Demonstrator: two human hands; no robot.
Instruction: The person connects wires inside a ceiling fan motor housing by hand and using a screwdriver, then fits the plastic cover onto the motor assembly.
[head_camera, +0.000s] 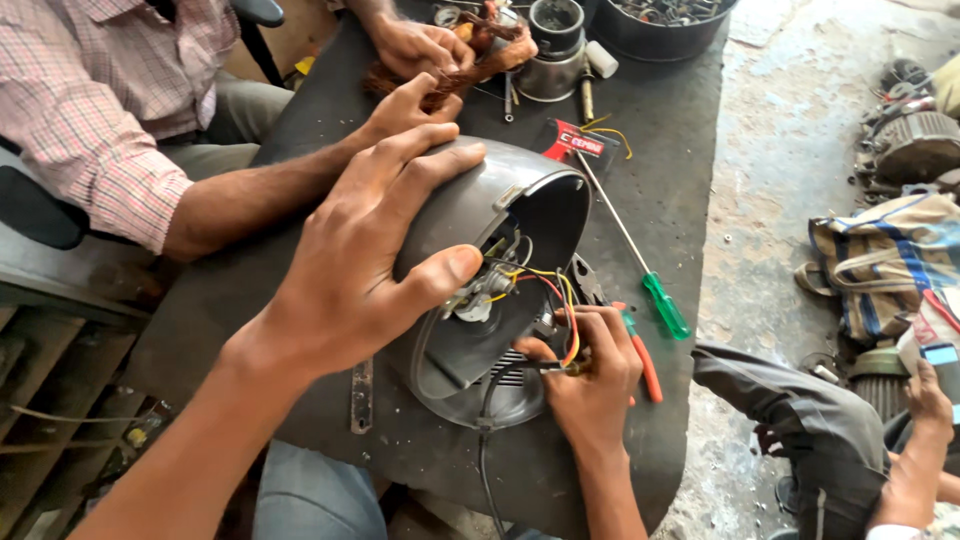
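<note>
Both hands worked best together: left hand (365, 265) clamped firm over the grey motor housing (480, 200), right hand (590, 375) fingers pinched on the coloured wires (560, 295).

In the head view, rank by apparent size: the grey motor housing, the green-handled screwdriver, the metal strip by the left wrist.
1. Grey motor housing, clearly largest.
2. Green-handled screwdriver, long and thin.
3. Metal strip, shortest.
</note>
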